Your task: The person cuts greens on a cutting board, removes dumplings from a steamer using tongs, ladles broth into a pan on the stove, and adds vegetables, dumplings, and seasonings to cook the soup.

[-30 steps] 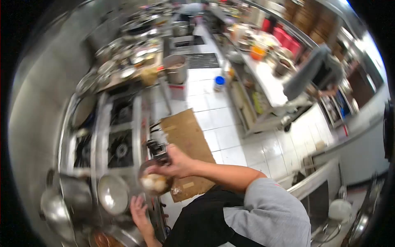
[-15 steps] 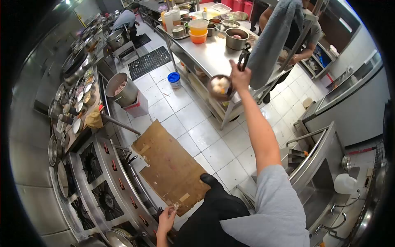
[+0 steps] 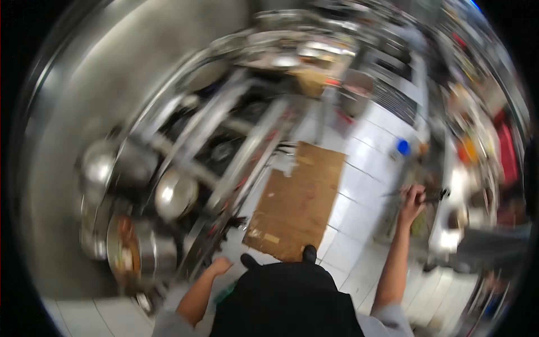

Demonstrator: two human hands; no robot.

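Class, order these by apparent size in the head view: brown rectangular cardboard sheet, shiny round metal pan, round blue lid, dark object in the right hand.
1. Cardboard sheet
2. Metal pan
3. Blue lid; dark object in the right hand: blurred, too unsure to rank apart.

We observe a commercial kitchen, evidenced by a long steel stove (image 3: 247, 154) with black burners (image 3: 222, 150), round silver metal pots (image 3: 158, 250) and white floor tiles (image 3: 359, 173).

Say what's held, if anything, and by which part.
The right hand grips a dark tool, too blurred to name; one end juts past the hand, but which part is gripped cannot be told. The left hand shows nothing in it.
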